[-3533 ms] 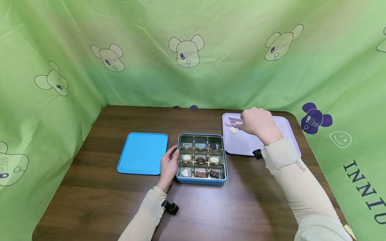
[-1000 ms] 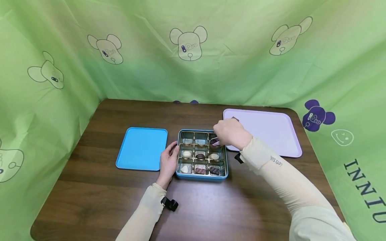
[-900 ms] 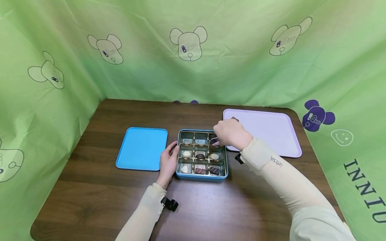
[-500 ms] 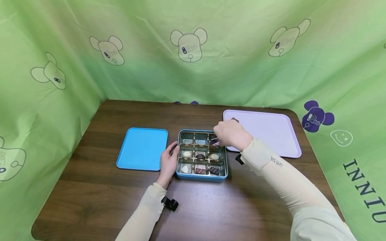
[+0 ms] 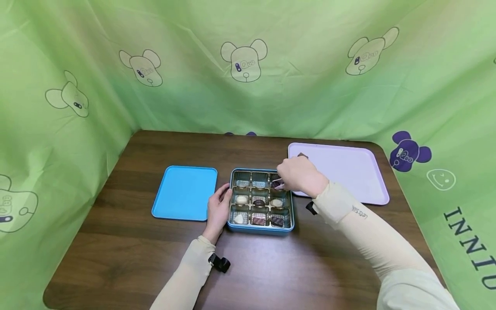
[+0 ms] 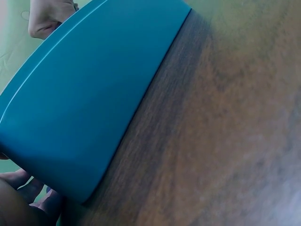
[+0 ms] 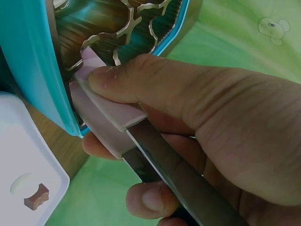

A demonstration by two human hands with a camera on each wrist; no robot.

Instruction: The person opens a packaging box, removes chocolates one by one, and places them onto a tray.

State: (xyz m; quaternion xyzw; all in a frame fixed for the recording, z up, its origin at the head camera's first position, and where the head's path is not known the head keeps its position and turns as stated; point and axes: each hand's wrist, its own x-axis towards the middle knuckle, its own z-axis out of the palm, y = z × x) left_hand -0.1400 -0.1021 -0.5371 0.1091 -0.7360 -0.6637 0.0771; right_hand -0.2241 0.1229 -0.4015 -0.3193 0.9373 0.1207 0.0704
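Your right hand (image 5: 300, 175) hovers over the far right corner of the blue tin (image 5: 260, 231), and its grip is closed round a pair of tongs (image 7: 117, 123): in the right wrist view the thumb lies flat along one pink-tipped blade while the other fingers curl under the metal handle. The tips point down into the far right compartment, where a dark chocolate (image 5: 276, 184) lies; whether the tips pinch it or only touch it cannot be told, since they run out of sight behind the tin's rim. Holding the tongs low near the tips gives you fine control in so narrow a cell.

Your left hand (image 5: 218, 211) rests against the tin's left wall, fingers fairly straight and pressed to the side, gripping nothing. That steadies the tin on the tabletop (image 5: 128, 254) so that it does not slide while the tongs work on the opposite side. The left wrist view shows only that blue wall (image 6: 89, 99) up close and the wood beside it.

The tin holds nine gold-lined cells; the far left and far middle look bare, and the rest carry white or dark pieces. The blue lid (image 5: 184, 193) lies flat just left of the tin, out of the way. The lilac tray (image 5: 348, 172) sits just right of it, within easy reach, with one small brown chocolate piece (image 5: 302, 155) near its far left corner.
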